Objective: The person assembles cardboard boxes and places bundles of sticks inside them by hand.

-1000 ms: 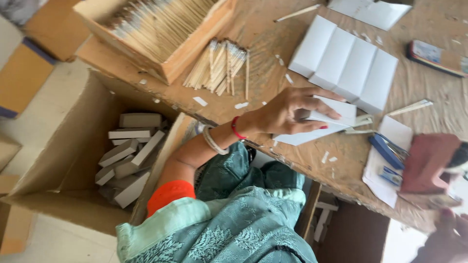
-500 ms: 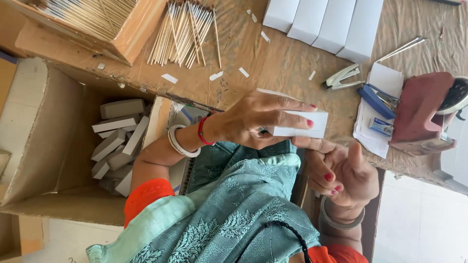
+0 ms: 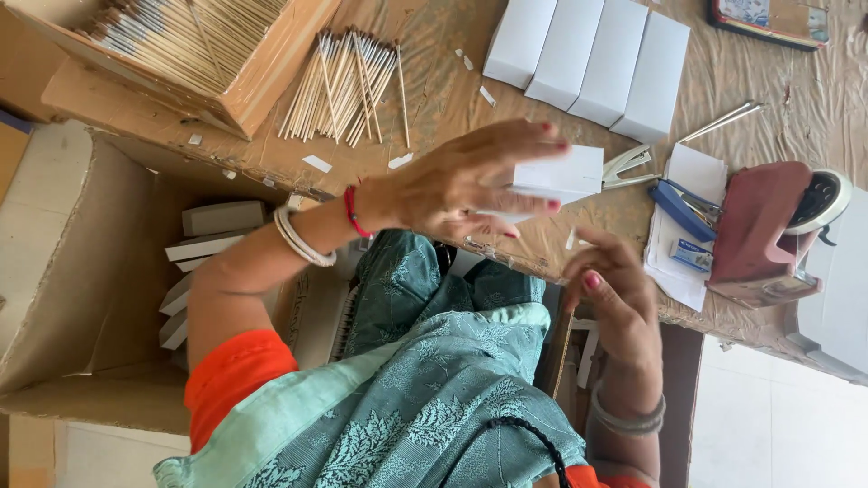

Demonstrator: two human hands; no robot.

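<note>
My left hand (image 3: 461,185), with a red thread and bangles at the wrist, holds a small white carton (image 3: 556,176) just above the table's near edge. Its fingers are spread over the carton's top. My right hand (image 3: 610,289) hovers just below and to the right of the carton, fingers loosely curled, holding nothing I can see. A blur hides the fingertips of both hands.
A row of white cartons (image 3: 588,54) lies farther back on the brown table. Thin sticks lie in a loose bundle (image 3: 348,81) and in a cardboard tray (image 3: 181,45). A blue stapler (image 3: 683,208) and maroon tape dispenser (image 3: 759,230) stand right. A floor box (image 3: 81,271) holds finished cartons.
My left hand has lifted the white carton off the table edge and brought it toward me. My right hand has come up from below, close under the carton.
</note>
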